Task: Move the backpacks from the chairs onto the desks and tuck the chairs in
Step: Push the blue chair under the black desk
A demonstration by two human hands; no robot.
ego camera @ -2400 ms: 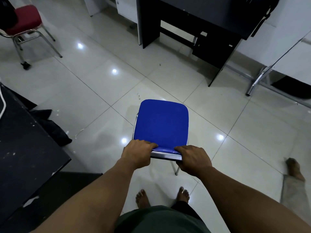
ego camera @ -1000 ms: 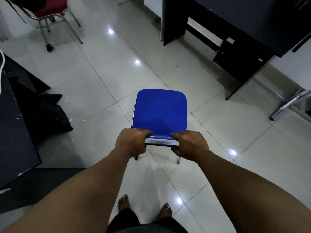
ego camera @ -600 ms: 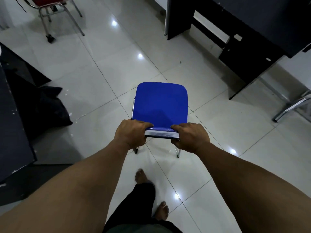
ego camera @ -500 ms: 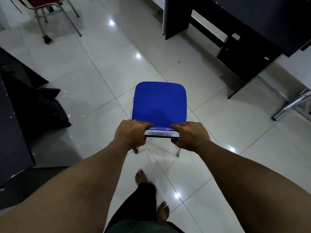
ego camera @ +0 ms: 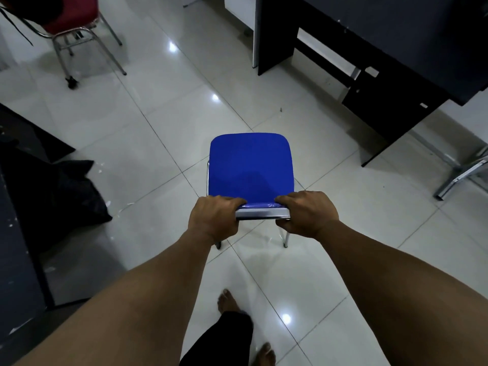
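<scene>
- Both hands are on the blue chair [ego camera: 250,167], and its seat is bare, no backpack on it, so this looks like the tuck-in step.
- The left hand [ego camera: 214,217] is curled round the left end of the chair's top rail, fingers wrapped over the front, thumb side toward the middle.
- The right hand [ego camera: 307,213] grips the right end of the same rail just as firmly, with the chrome bar showing between the two.
- The chair stands out on the open floor [ego camera: 158,133], seat pointing away from the person, well apart from the desk [ego camera: 396,48] at the upper right.
- The desk's kneehole opens toward the floor's middle, and the chair is not yet lined up with it; it sits to the left of that gap and nearer the person.
- My read: the next move calls for swinging the chair to the right and pushing it forward so the seat slides in between the desk's side panels.
- Worth watching, the panel nearest the chair and the low dark unit under the desktop could catch a leg if the angle is off.
- A red chair [ego camera: 71,19] waits at the floor's far left corner with something dark on it, perhaps a backpack, though I cannot tell for sure.
- A dark bag [ego camera: 52,196] lies on the floor at the left.
</scene>
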